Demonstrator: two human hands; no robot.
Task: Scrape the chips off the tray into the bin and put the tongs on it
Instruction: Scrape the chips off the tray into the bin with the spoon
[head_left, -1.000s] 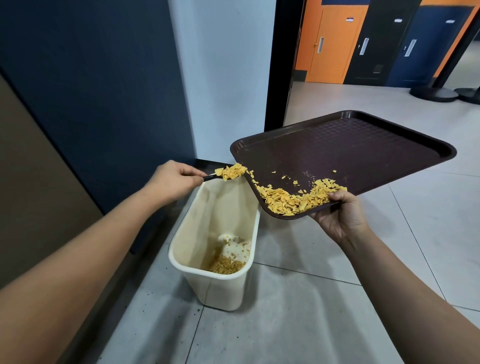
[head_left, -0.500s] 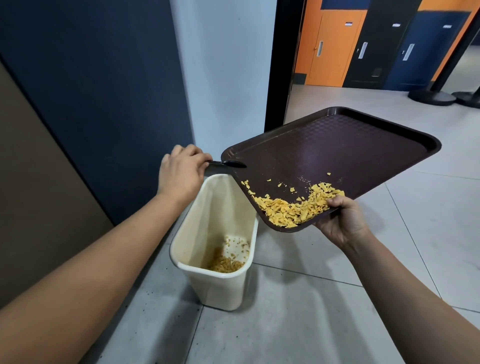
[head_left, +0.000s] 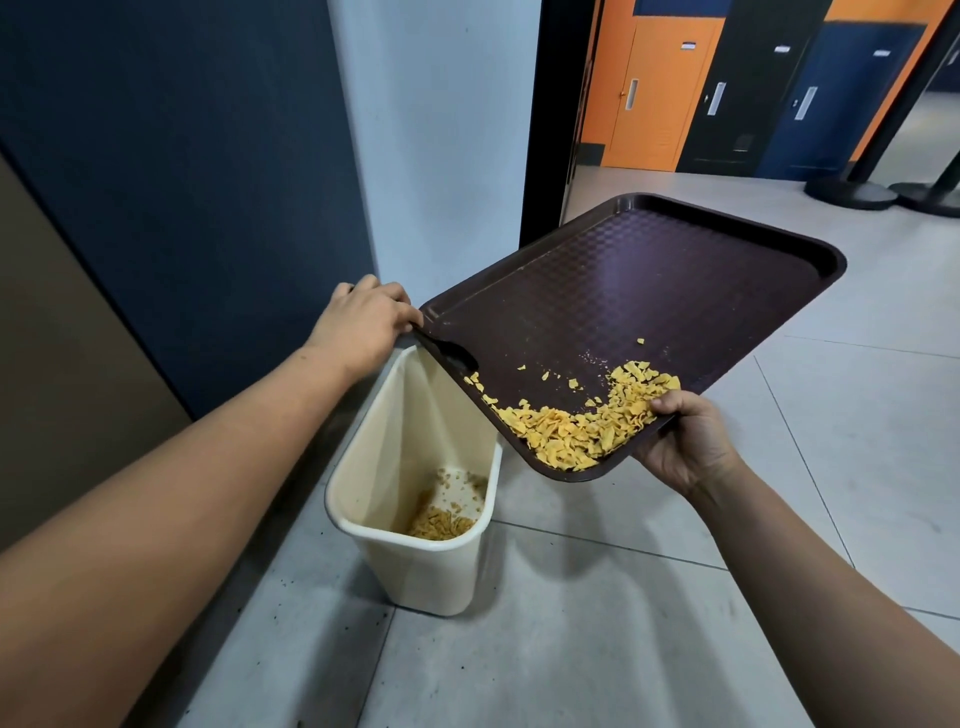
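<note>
A dark brown tray (head_left: 649, 291) is tilted down toward a cream bin (head_left: 415, 566) on the floor. My right hand (head_left: 685, 447) grips its near edge, thumb on top beside a heap of yellow chips (head_left: 576, 426) gathered along the low edge. My left hand (head_left: 363, 327) holds black tongs (head_left: 452, 353) at the tray's left corner, with the tongs' tip lying on the tray just above the chips. Some chips lie at the bottom of the bin (head_left: 441, 519).
A dark blue wall panel (head_left: 182, 182) and a white wall stand right behind the bin. A black door frame (head_left: 550, 130) opens onto a corridor with orange and dark doors. Round stanchion bases (head_left: 852, 189) stand far right. Grey tiled floor surrounds the bin.
My left hand rose and moved the tongs, emptied of their chips, onto the tray's left corner. The tray tilted steeper toward the bin and the chips slid lower.
</note>
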